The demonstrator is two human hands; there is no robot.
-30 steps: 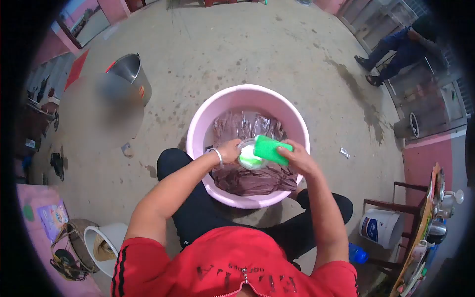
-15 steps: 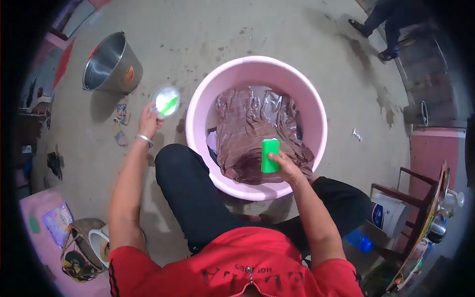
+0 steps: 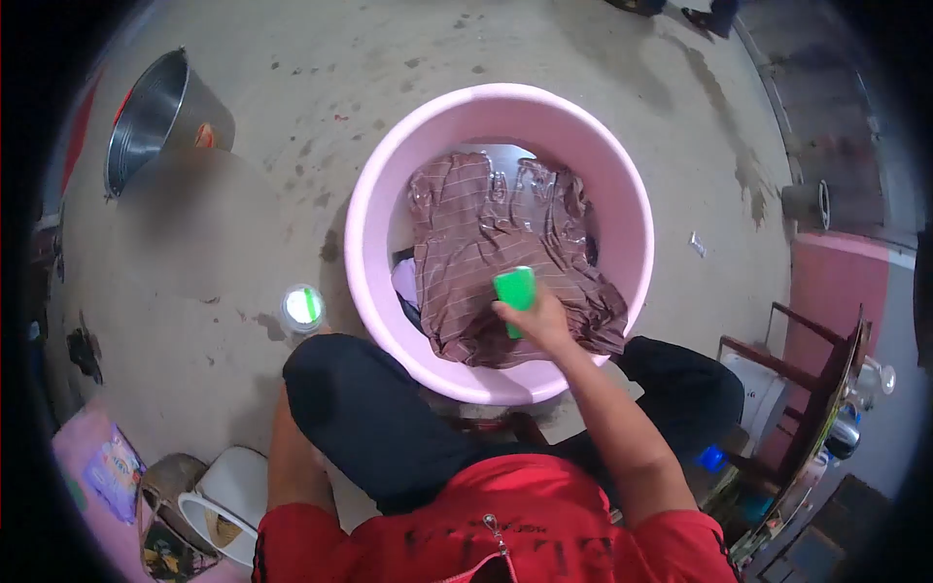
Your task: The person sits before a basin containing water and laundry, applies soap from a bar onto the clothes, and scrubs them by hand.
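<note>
My right hand (image 3: 536,319) is closed around a green soap bar (image 3: 515,287) with a pale top edge. The bar is over a wet brown garment with thin light stripes (image 3: 466,243); whether it touches the fabric is unclear. This garment lies spread in water inside a large pink tub (image 3: 362,233), in front of my knees. A bit of lilac cloth (image 3: 404,282) shows under its left side. Left of the tub, by my knee, a small round clear container (image 3: 303,308) with something white and green sits low. My left hand is hidden behind my left knee; only the forearm shows.
A steel bucket (image 3: 209,117) stands at the upper left, near a blurred patch. Another person's feet (image 3: 705,19) are at the top right. A white bucket (image 3: 238,486) and purple packet (image 3: 112,471) lie lower left; a wooden rack (image 3: 777,364) stands right.
My left hand has lowered the round container from the air toward the floor and gone out of sight. My right hand has tilted the green bar and moved slightly left. The other person has shifted.
</note>
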